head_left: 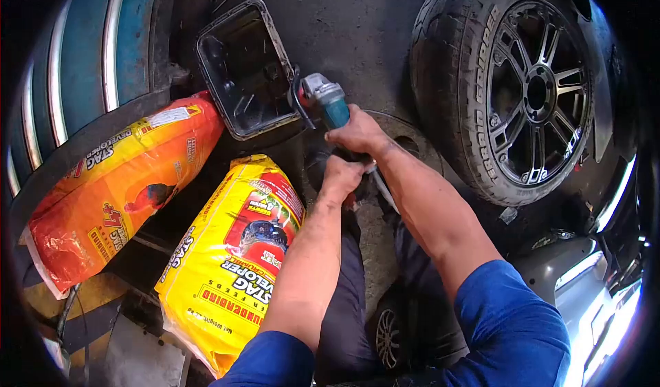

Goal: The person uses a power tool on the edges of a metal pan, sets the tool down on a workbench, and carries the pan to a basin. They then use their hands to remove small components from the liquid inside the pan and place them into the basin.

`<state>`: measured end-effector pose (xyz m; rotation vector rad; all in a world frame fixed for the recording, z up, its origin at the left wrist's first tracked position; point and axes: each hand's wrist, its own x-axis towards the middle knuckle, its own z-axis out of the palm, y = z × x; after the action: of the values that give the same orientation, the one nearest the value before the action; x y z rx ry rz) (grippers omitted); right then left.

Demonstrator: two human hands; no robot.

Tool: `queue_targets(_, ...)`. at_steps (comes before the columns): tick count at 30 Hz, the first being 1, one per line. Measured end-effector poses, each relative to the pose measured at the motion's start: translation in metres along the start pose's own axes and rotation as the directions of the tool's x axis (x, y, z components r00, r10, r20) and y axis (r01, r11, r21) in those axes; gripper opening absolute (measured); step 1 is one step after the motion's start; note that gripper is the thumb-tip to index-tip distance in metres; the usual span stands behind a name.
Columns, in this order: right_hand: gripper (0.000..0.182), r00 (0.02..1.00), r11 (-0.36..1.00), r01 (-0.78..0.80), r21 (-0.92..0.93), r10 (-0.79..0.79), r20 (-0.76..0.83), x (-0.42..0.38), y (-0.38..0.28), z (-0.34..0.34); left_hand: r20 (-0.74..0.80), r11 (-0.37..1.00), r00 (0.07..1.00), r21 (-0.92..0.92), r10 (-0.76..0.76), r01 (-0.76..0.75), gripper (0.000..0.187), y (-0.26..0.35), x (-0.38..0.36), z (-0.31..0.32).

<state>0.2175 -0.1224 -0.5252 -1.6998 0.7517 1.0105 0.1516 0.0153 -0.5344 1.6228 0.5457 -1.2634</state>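
Note:
An angle grinder (334, 105) with a teal body and a silver head points away from me. My right hand (359, 131) is closed around its body, just behind the head. Closer to me, my left hand (342, 178) is wrapped around the grinder's rear end, where a cord runs off. The grinder's head is right at the near right rim of a black rectangular metal pan (280, 122), which looks like an oil pan. Its dark inside faces up, and bare metal shows along the rim. A dark curved guard and a bit of red show at the disc side.
A large tyre on a black wheel (474, 84) lies at the right. Left of my arms are a yellow feed sack (206, 263) and an orange-yellow sack (130, 180). Blue ribbed panelling (82, 57) stands at far left. A cord (395, 117) crosses the dark floor.

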Motion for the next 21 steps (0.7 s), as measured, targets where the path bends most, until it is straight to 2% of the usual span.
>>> queue_targets(3,0.076,1.0,1.0,0.0,0.021,0.0,-0.001,0.0,-0.005,0.001,0.016,0.999,0.999,-0.03,-0.033,0.033,0.063,-0.003,0.003,-0.002)
queue_targets(7,0.08,0.999,0.998,0.046,-0.048,-0.045,0.005,-0.004,0.016,0.009,-0.061,0.998,0.997,-0.042,0.045,-0.047,0.065,-0.015,-0.011,0.013)
queue_targets(8,0.081,0.999,0.997,0.043,-0.069,-0.043,0.011,-0.008,0.018,0.01,-0.1,1.0,0.995,0.003,-0.013,0.014,0.065,-0.017,-0.018,0.015)
queue_targets(11,0.083,1.0,0.997,-0.004,-0.072,0.005,0.02,-0.014,0.028,0.013,-0.024,0.995,0.995,-0.025,-0.099,0.098,0.065,-0.021,-0.025,0.018)
queue_targets(13,0.083,0.998,0.997,-0.059,-0.053,0.06,0.016,-0.017,0.032,0.013,0.012,0.995,0.996,-0.035,-0.088,0.089,0.066,-0.016,-0.031,0.022)
queue_targets(15,0.083,0.998,0.994,-0.063,-0.093,0.061,-0.02,-0.02,0.032,0.008,0.033,0.995,0.996,-0.062,-0.081,0.083,0.065,-0.024,-0.026,0.027)
queue_targets(16,0.083,0.998,0.991,-0.066,-0.115,0.062,-0.033,-0.023,0.028,0.006,0.003,0.998,0.998,0.004,-0.066,0.066,0.066,-0.006,-0.036,0.025)
queue_targets(19,0.082,0.999,0.99,-0.043,-0.133,0.04,-0.019,-0.026,0.012,0.002,0.026,0.991,0.991,0.004,-0.134,0.134,0.068,0.009,-0.036,0.018)
queue_targets(21,0.081,1.0,0.996,-0.016,-0.09,0.014,-0.017,-0.014,0.011,0.009,0.0,0.999,1.0,-0.028,-0.015,0.015,0.069,0.005,-0.029,0.012)
